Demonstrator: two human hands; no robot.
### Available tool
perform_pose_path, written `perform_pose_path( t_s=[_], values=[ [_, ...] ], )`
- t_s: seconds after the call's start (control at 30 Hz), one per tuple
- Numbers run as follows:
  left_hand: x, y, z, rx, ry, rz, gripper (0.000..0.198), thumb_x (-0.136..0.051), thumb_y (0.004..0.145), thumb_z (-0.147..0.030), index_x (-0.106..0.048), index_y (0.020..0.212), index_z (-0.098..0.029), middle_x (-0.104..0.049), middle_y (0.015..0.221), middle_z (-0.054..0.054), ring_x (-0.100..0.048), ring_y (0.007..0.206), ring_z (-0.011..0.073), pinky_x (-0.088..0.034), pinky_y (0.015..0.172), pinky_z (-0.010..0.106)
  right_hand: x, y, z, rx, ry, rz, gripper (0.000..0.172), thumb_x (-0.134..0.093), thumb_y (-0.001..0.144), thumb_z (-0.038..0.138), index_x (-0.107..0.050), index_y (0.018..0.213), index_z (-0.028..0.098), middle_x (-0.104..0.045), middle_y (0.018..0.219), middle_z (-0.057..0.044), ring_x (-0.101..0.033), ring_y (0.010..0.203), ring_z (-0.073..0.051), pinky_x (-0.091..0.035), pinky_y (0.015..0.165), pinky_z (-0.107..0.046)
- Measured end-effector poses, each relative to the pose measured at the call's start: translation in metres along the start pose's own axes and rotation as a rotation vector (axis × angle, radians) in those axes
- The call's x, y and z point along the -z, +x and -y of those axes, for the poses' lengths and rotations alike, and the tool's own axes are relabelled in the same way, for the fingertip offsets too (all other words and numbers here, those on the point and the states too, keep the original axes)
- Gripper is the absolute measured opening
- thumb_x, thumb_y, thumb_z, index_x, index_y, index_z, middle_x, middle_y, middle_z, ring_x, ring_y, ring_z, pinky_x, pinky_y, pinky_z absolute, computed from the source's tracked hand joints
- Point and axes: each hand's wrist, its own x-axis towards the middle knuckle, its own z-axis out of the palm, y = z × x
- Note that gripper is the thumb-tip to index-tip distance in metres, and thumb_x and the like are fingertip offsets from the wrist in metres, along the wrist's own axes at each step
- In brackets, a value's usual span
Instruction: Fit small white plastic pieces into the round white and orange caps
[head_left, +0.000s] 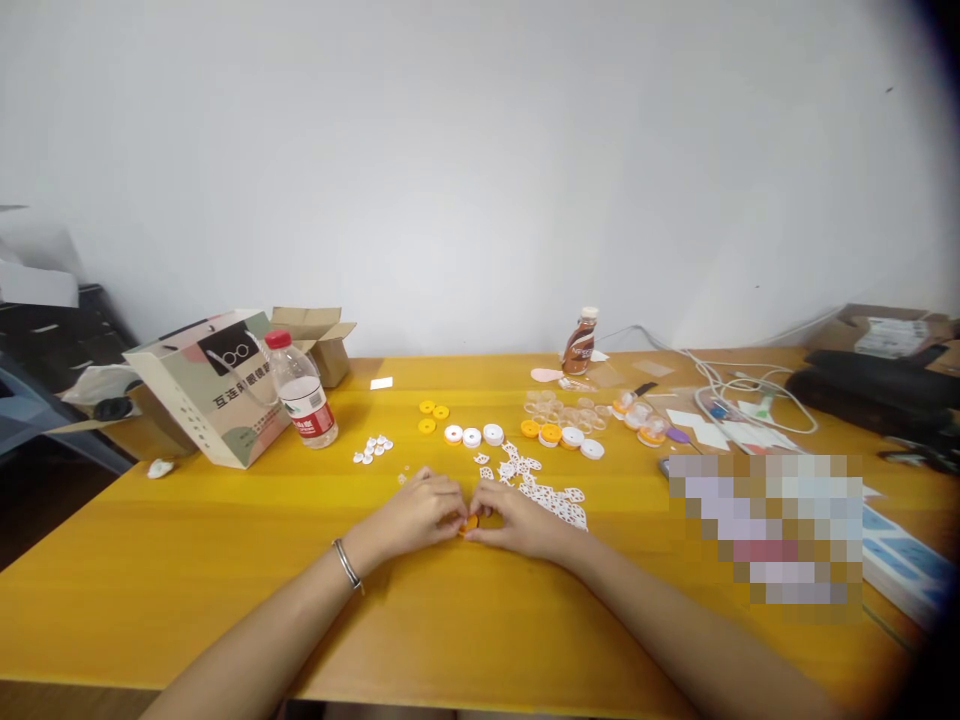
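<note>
My left hand (429,510) and my right hand (517,518) meet at the middle of the table, fingers closed on a small orange round piece (469,524) between them. The fingers cover much of it. Just behind my right hand spreads a pile of white leaf-shaped cut-out pieces (553,497). Farther back stands a row of white round pieces (472,437), along with orange ones (550,435). Several yellow discs (427,426) lie to the left of that row. Small white knob-like pieces (373,450) are grouped beyond my left hand.
At the left are a red-capped water bottle (304,395), a paper bag (225,400) and a cardboard box (326,345). Clear plastic pieces (566,410) and a brown bottle (580,345) sit at the back. White cables (720,385) and a blurred-out item (772,530) are on the right.
</note>
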Motion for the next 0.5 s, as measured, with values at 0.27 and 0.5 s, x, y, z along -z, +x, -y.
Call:
perform_pose_path(
  t_s=[0.27,0.5],
  values=[
    [0.001,0.000,0.000,0.039,-0.123,0.003,0.015,-0.049,0.082,-0.031,-0.059,0.080,-0.019,-0.061,0.080,0.000,-0.055,0.076,0.0139,-0.033,0.074,0.028,0.000,0.000,-0.001,0.015,0.007,0.012,0.013,-0.058,0.075,0.032,-0.056,0.078,0.020,-0.055,0.084,-0.002,-0.051,0.080,-0.015,-0.042,0.072,-0.028],
    [-0.009,0.002,0.004,0.144,-0.213,-0.018,0.012,-0.053,0.079,-0.029,-0.059,0.079,-0.019,-0.062,0.077,-0.001,-0.056,0.074,0.0130,-0.036,0.073,0.024,0.000,0.000,0.001,0.008,0.015,0.023,0.011,-0.057,0.076,0.031,-0.058,0.077,0.020,-0.055,0.084,-0.002,-0.051,0.080,-0.015,-0.041,0.073,-0.029]
  ],
)
